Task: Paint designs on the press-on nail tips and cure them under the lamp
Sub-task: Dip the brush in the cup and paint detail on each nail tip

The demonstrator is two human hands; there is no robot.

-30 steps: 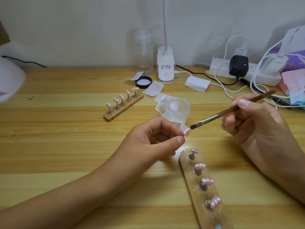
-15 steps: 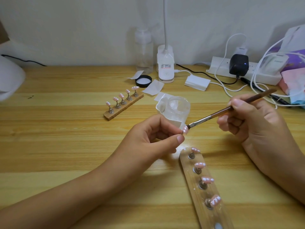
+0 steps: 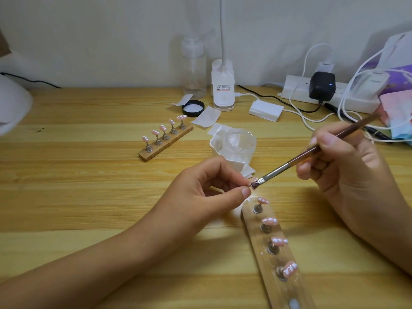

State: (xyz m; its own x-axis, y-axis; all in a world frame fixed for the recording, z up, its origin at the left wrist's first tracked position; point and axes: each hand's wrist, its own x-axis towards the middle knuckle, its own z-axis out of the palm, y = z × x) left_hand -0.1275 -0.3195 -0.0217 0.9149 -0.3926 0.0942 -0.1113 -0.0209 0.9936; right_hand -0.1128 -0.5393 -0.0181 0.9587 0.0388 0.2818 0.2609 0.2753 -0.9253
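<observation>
My left hand [image 3: 207,190] pinches a small pink nail tip [image 3: 251,183] between thumb and fingers above the table. My right hand [image 3: 343,170] grips a brown-handled brush [image 3: 312,150], and its bristles touch the held tip. Just below, a long wooden holder [image 3: 287,284] carries several pink tips with white dots on metal stands. A shorter wooden holder [image 3: 166,146] with several more pink tips lies further back at centre left. The white curing lamp [image 3: 11,108] shows partly at the left edge.
A clear jar [image 3: 239,144] on white wipes stands behind my left hand. Further back are a black lid [image 3: 193,108], a clear pump bottle [image 3: 194,68], a white desk lamp base [image 3: 223,90], a white pad stack [image 3: 265,110], a power strip [image 3: 296,88] with cables and bags at right.
My right hand has brought the brush tip left and down from just clear of the nail tip into contact with it. My left hand holds the tip almost still.
</observation>
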